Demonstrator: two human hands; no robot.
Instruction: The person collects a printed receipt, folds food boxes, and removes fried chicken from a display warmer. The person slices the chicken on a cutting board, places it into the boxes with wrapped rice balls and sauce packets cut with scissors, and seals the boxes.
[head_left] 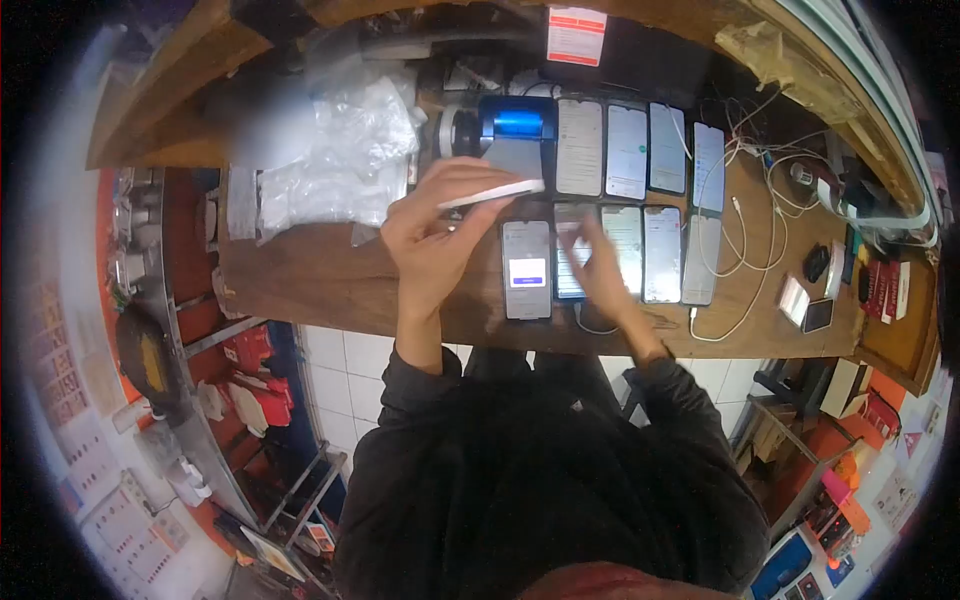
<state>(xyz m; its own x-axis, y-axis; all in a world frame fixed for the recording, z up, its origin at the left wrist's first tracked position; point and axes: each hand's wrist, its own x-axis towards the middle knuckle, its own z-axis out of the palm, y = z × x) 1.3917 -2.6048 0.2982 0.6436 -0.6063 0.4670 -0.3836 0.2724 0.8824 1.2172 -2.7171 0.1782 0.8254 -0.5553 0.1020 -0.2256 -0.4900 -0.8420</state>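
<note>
My left hand (435, 225) is closed around a slim white phone (492, 192), seen nearly edge-on above the table. Its screen is turned out of sight. My right hand (600, 268) is smeared by motion over a lit phone (568, 285) in the near row; whether it touches the screen I cannot tell. Left of that, a phone (527, 272) shows a white pop-up with a purple button. Beside my right hand lie a phone with a pale screen (625, 240) and another lit phone (662, 255).
A far row holds several phones, including one (579, 148) beside a blue-and-black device (518, 135). Clear plastic bags (340, 150) heap at left. White cables (745, 230) tangle at right, near a small box (793, 300). The wooden table (380, 315) ends close to my body.
</note>
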